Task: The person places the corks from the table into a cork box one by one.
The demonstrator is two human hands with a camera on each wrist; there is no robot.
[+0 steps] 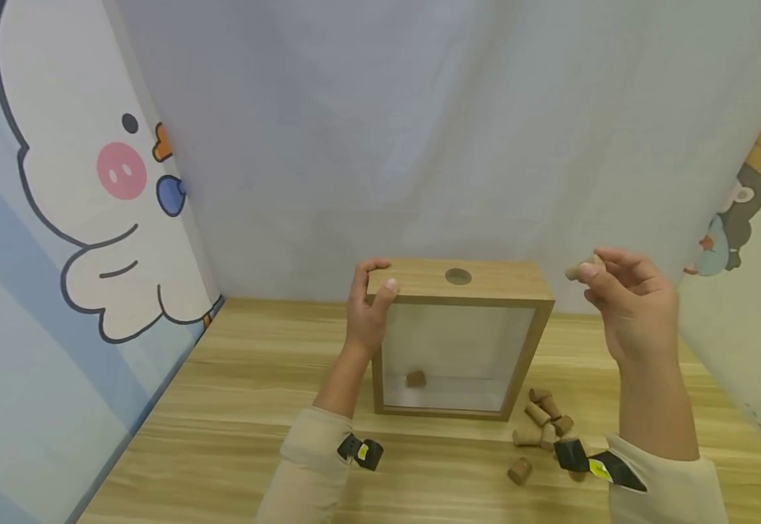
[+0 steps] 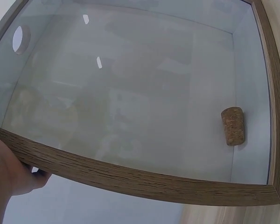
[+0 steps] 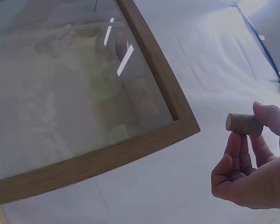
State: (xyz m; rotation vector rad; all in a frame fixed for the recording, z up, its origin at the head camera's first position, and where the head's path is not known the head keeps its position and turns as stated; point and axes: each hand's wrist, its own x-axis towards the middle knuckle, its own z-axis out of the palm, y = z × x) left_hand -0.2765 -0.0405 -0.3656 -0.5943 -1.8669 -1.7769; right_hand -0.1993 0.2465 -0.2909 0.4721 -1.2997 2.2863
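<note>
A wood-framed box with a clear front and a round hole in its top stands upright on the table. My left hand grips its upper left corner, thumb on the front edge of the top and fingers over the side. In my right hand, held in the air right of the box, a cork stopper is pinched between thumb and fingertips. Inside the box a single cork lies on the floor, towards the left in the head view.
Several loose corks lie in a heap on the wooden table, right of the box and partly hidden by the right wrist strap. One cork lies nearer the front. A pale curtain hangs behind, with printed panels at both sides.
</note>
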